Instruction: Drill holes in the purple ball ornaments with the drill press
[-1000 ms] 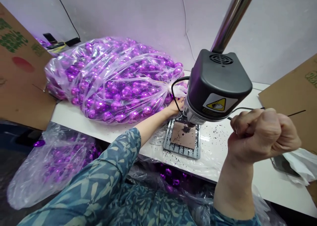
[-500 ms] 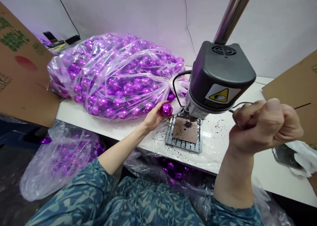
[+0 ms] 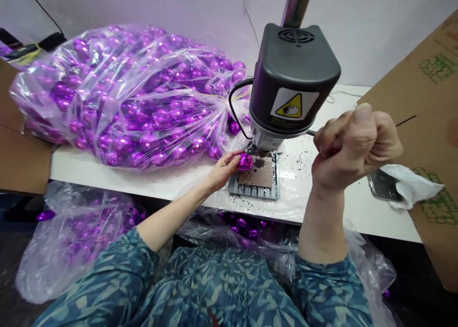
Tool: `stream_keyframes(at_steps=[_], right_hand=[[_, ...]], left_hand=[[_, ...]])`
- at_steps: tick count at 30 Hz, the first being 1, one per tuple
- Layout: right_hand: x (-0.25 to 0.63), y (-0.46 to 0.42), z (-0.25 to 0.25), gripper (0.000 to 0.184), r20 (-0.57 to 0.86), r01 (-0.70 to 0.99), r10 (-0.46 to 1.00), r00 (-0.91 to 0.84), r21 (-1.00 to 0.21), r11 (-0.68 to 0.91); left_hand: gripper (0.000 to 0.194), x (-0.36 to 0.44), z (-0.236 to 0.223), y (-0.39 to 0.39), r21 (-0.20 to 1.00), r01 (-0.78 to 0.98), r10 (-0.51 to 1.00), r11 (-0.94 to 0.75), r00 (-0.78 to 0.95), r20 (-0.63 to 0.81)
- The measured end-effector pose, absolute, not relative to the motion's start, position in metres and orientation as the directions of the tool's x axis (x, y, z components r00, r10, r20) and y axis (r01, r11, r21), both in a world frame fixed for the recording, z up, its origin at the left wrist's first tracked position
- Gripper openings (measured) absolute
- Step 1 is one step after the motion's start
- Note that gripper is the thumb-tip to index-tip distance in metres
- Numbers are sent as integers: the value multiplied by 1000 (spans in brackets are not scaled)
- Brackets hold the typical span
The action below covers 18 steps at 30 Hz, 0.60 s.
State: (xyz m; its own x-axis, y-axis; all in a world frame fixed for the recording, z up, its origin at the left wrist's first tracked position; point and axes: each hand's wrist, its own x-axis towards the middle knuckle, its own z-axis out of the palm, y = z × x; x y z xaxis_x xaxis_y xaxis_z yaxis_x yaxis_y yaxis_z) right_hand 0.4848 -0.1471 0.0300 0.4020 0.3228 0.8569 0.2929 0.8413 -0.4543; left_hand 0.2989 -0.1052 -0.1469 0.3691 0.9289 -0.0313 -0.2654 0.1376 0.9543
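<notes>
My left hand pinches a shiny purple faceted ball between thumb and fingers. The ball is at the left edge of a brown square plate, which lies on a grooved metal base strewn with dark shavings. Above the plate is the black head of a bench drill press; its lower tip is partly hidden. My right hand is closed in a fist to the right of the head, around a dark lever that runs out from the machine. The fingers hide most of the lever.
A big clear bag of purple balls lies left on the white table. Another bag hangs below the edge. Cardboard boxes flank the table. A phone and crumpled white tissue lie at right.
The ball in my left hand has come closer to the plate and now overlaps its left edge. My right hand stays in a fist beside the machine. The whole view has shifted.
</notes>
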Motion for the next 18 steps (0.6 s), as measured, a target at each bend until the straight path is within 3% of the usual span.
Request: stream_keyframes(at_steps=[7, 12, 18], right_hand=[[484, -148, 28, 46, 862, 340, 318, 394, -459, 821], [482, -150, 27, 44, 864, 387, 329, 380, -472, 792], [481, -152, 27, 48, 843, 425, 343, 414, -512, 747]], left_hand=[[59, 309, -152, -100, 990, -76, 910, -119, 391, 140], [55, 311, -154, -98, 951, 68, 877, -302, 411, 249], [54, 316, -149, -99, 899, 163, 842, -406, 448, 299]])
